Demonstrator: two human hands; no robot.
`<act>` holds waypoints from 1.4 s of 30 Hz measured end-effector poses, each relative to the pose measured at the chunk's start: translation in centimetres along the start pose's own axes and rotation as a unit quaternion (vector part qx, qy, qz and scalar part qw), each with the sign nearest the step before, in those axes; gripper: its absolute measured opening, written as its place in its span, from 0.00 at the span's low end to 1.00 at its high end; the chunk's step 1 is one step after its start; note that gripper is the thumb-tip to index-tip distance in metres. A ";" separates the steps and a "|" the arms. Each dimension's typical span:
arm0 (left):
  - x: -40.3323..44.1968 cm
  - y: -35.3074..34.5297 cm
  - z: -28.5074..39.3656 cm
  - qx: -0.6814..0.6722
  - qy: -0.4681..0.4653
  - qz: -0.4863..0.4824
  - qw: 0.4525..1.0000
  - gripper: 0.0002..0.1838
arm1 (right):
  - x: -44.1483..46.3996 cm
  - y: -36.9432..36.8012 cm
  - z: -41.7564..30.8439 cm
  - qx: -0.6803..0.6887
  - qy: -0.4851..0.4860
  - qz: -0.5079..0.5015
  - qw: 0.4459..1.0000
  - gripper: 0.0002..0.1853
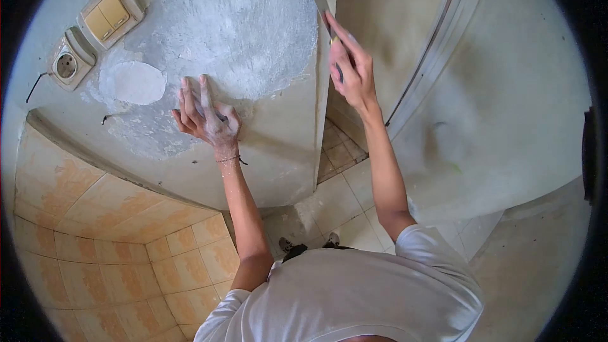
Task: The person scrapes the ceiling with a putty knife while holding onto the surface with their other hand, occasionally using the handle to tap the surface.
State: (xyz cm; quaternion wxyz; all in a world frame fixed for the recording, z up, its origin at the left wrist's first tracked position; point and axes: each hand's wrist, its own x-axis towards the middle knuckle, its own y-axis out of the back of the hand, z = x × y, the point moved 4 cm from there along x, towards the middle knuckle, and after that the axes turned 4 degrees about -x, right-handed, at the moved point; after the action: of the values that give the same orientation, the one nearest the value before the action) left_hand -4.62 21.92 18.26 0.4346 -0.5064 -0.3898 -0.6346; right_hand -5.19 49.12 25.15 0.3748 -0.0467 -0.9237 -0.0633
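Note:
My right hand (353,71) is closed around the handle of a putty knife (320,5). Its metal blade points up and meets the edge of the wall beside the doorway. My left hand (212,114) is dusted white, with its fingers stretched out against the wall at the lower part of a rough whitish-grey patch (244,25). Something small and dark shows between thumb and fingers there; I cannot make out what it is. Left of that hand is a smooth pale oval spot (140,82) on the wall.
A double light switch (107,18) and a power socket (66,64) are mounted at the upper left, with a short black wire (36,87) sticking out. Orange-and-cream tiles (95,266) cover the lower left. A doorway with a door frame (437,31) lies to the right, above a tiled floor (335,199).

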 end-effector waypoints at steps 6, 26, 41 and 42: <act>-0.2 0.0 -0.1 -0.002 0.004 -0.007 1.000 0.32 | 1.9 0.8 -1.0 0.022 -0.007 -0.036 0.999 0.26; 1.9 -0.1 2.1 0.033 -0.023 -0.040 0.998 0.32 | -8.1 -3.0 3.1 -0.263 0.051 0.005 0.963 0.24; 5.8 -3.8 7.4 -0.033 -0.097 -0.030 0.994 0.38 | -6.5 0.9 6.5 -0.048 -0.069 -0.043 0.996 0.27; 5.9 -3.8 7.8 -0.030 -0.097 -0.032 0.994 0.38 | -6.5 1.2 6.9 -0.025 -0.102 -0.075 0.992 0.27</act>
State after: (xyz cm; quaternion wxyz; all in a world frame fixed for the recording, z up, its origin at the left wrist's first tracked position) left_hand -6.46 29.45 25.27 0.3591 -0.5656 -0.4266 -0.6076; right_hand -5.15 51.08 15.81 0.2714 0.0075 -0.9563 -0.1089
